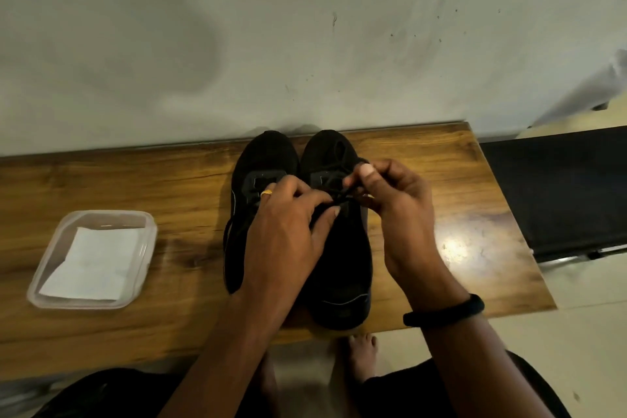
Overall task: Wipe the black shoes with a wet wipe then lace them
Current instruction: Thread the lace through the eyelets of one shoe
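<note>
Right shoe [339,248], frame centre: lace [342,197] thin, limp, best gripped near its ends; left hand [288,224] and right hand [397,200] both pinch it.

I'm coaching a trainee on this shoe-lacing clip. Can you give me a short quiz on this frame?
1. True or false: the left hand and the right hand both pinch the lace of the right shoe.
2. Where does the white wipe lie? A) on a shoe; B) in the clear plastic box; C) on the floor.
3. Which hand wears the ring?

Key: 1 true; 2 B; 3 left.
</note>
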